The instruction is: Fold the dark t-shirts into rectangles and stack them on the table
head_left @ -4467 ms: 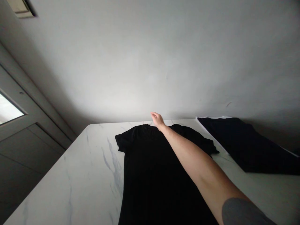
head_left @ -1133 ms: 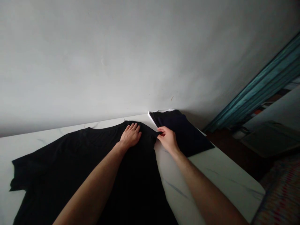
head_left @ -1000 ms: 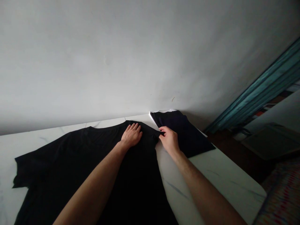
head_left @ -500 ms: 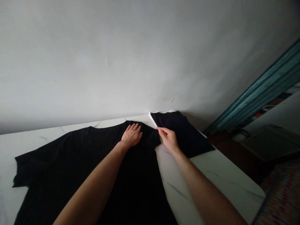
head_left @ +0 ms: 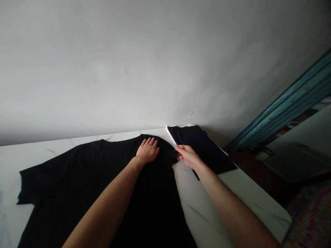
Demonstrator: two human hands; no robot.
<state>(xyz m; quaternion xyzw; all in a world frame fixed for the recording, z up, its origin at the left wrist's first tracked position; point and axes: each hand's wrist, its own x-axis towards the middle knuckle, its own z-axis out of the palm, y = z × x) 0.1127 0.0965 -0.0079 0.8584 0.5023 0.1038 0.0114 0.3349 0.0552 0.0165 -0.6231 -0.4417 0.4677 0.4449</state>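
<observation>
A black T-shirt lies spread on the white marbled table, its neckline toward the wall and its lower part running out of view at the bottom. Flat on the shirt near its right shoulder rests my left hand, fingers stretched out. My right hand pinches the edge of the shirt's right sleeve between thumb and fingers. Just beyond that hand, a stack of folded dark clothes with a white edge on its left side sits at the table's back right, partly covered by my hand and forearm.
A pale wall rises directly behind the table. Off the right end are a teal curtain, a dim panel-like object on a dark floor, and a multicoloured patterned cloth at the lower right.
My right hand has moved slightly down and right, keeping its pinch on the sleeve edge, which now curves downward. My left hand stays flat on the shirt. The view has shifted a little.
</observation>
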